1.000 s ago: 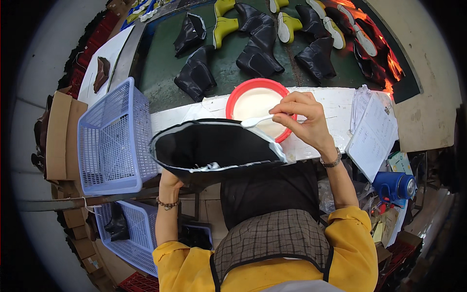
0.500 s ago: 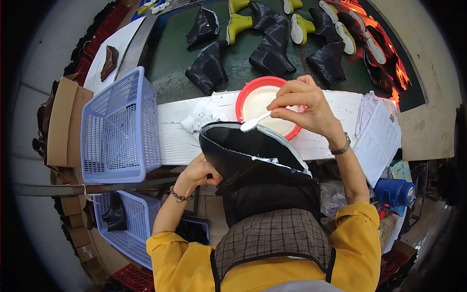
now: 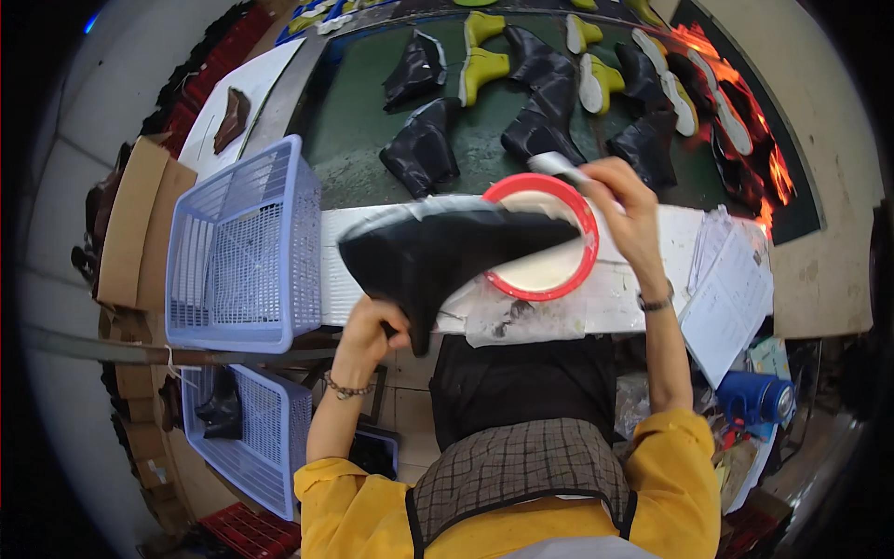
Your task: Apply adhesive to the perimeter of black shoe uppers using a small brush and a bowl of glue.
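Observation:
My left hand (image 3: 369, 334) is closed on a black boot upper (image 3: 424, 250), which tilts over the white board and is smeared by motion. A pale edge runs along the upper's far side. Its right end covers part of a red-rimmed bowl (image 3: 587, 261) filled with creamy white liquid. Pinched in my right hand (image 3: 626, 210), just right of the bowl, is a small white brush (image 3: 557, 168), also blurred. Its head points left, above the bowl's far rim.
Several black boots (image 3: 419, 149) and yellow wedge soles (image 3: 483, 71) lie on the green surface (image 3: 345, 140), with an orange glow at right. A blue basket (image 3: 303, 242) stands left. Papers (image 3: 726, 289) and a blue flask (image 3: 756, 399) are at right.
The boot upper has swung round and away from my body, its edge now facing the far side. My right hand has lifted the brush off the upper's edge and moved right.

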